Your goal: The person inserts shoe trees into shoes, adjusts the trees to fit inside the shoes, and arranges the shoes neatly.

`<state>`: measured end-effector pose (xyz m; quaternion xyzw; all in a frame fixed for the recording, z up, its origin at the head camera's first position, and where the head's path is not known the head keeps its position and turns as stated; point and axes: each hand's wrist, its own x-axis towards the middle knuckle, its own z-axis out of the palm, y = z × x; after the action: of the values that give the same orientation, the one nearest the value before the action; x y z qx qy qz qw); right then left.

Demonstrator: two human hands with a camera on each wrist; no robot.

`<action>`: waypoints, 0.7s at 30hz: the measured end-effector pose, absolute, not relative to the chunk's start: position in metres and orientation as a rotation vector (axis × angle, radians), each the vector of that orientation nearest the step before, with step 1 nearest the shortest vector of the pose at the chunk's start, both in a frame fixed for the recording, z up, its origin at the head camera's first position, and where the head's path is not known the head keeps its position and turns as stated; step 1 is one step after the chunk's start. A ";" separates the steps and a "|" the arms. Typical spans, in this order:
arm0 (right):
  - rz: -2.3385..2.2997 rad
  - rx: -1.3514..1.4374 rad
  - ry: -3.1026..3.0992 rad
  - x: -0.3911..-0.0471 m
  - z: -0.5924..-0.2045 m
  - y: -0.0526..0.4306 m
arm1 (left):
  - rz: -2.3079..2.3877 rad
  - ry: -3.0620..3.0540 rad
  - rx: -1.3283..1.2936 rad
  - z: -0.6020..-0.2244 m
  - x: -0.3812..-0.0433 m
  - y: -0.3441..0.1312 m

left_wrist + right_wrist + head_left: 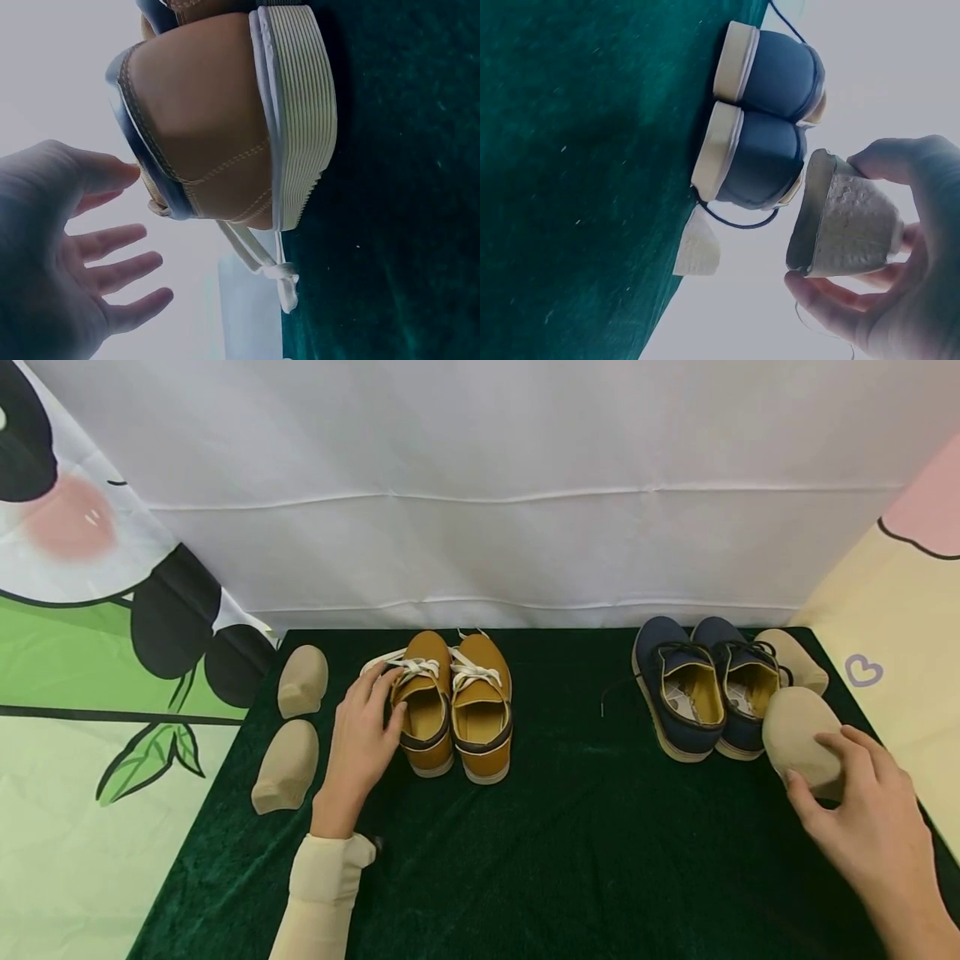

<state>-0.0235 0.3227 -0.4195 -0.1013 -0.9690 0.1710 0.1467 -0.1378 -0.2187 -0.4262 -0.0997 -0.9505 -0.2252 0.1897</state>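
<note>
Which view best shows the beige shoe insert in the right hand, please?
The right wrist view: the beige shoe insert appears close and large in the right hand. The head view shows its rounded top, smaller, partly covered; the left wrist view omits it.

Left hand: fingers spread, thumb tip at the dark collar of a brown shoe; contact cannot be confirmed. Upper stitched; pale ribbed sole resting on green cloth. White lace trails past the shoe, knotted or bunched. Second shoe adjoins, partly out of frame. Backdrop whitish.
</note>
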 end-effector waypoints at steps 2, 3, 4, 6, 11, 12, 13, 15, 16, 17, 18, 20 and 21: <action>0.512 -0.270 -2.783 -0.024 -0.419 0.319 | -0.659 -2.692 -0.290 -0.429 -0.140 -0.220; 0.520 -0.258 -2.782 -0.025 -0.418 0.318 | -0.669 -2.701 -0.298 -0.430 -0.141 -0.220; 0.532 -0.246 -2.776 -0.026 -0.417 0.316 | -0.682 -2.711 -0.306 -0.432 -0.143 -0.220; 0.546 -0.229 -2.784 -0.027 -0.417 0.313 | -0.701 -2.726 -0.314 -0.435 -0.146 -0.221; 0.610 -0.143 -2.758 -0.030 -0.412 0.305 | -0.731 -2.751 -0.336 -0.441 -0.152 -0.220; 0.624 -0.118 -2.750 -0.030 -0.412 0.304 | -0.735 -2.755 -0.340 -0.443 -0.152 -0.220; 0.638 -0.093 -2.739 -0.030 -0.411 0.302 | -0.738 -2.757 -0.343 -0.444 -0.152 -0.220; 0.654 -0.053 -2.726 -0.030 -0.410 0.297 | -0.739 -2.753 -0.346 -0.446 -0.153 -0.220; 0.659 -0.038 -2.720 -0.031 -0.409 0.295 | -0.742 -2.746 -0.347 -0.447 -0.153 -0.220; 0.664 -0.024 -2.715 -0.031 -0.408 0.292 | -0.747 -2.735 -0.346 -0.447 -0.152 -0.220; 0.671 -0.010 -2.708 -0.032 -0.407 0.290 | -0.747 -2.723 -0.348 -0.447 -0.153 -0.220; 0.692 0.020 -2.700 -0.033 -0.404 0.285 | -0.751 -2.697 -0.357 -0.447 -0.154 -0.221; 0.703 0.032 -2.698 -0.033 -0.402 0.283 | -0.751 -2.685 -0.362 -0.447 -0.154 -0.221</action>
<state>-0.0332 0.2830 -0.4021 0.0113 -0.9525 0.2482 0.1759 -0.1545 -0.2208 -0.4465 -0.1271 -0.9420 -0.2635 0.1643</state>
